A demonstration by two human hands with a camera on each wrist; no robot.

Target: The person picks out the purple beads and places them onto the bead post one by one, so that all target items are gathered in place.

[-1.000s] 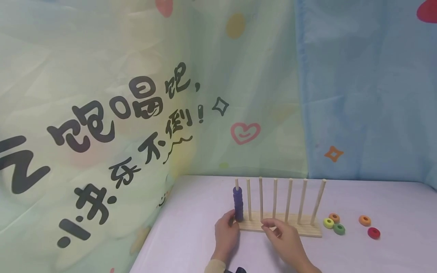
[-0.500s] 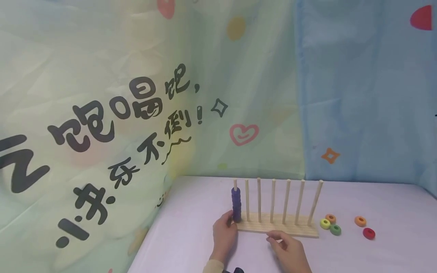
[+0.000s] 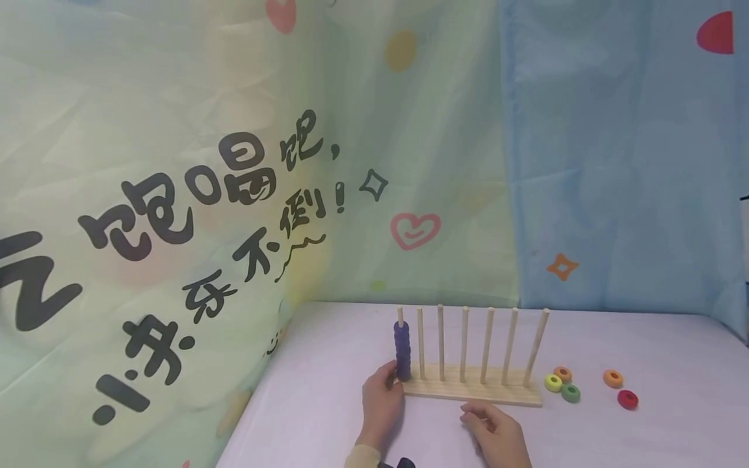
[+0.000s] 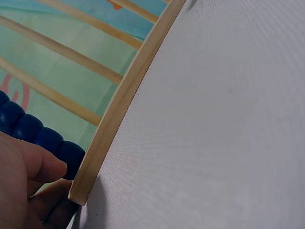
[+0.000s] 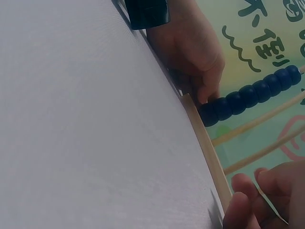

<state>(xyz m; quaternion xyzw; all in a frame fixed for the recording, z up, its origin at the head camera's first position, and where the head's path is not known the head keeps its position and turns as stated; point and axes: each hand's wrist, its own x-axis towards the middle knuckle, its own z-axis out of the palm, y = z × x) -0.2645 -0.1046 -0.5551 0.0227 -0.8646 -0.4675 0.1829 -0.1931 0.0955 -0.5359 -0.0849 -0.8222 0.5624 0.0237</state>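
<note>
A wooden peg stand [image 3: 473, 389] with a row of upright pegs stands on the table. Its leftmost peg bears a stack of dark purple-blue beads [image 3: 402, 351]; the other pegs are bare. At the stand's left end, my left hand [image 3: 381, 404] grips the base close to the lowest bead. Its thumb [image 4: 50, 164] shows beside that bead in the left wrist view, while part of its fingers is hidden behind the base. My right hand [image 3: 499, 434] hovers just in front of the base, fingers loosely curled, with nothing seen in it.
Right of the stand lie a yellow ring [image 3: 549, 388], a green ring [image 3: 571, 398] and an orange ring [image 3: 568, 377] close together. Farther right are another orange ring [image 3: 612, 385] and a red ring [image 3: 628, 405]. A printed cloth [image 3: 456, 130] hangs behind the table.
My right hand has drawn back from the stand's base toward the table's near side. The left hand keeps its place at the base's end. The head view has shifted slightly.
</note>
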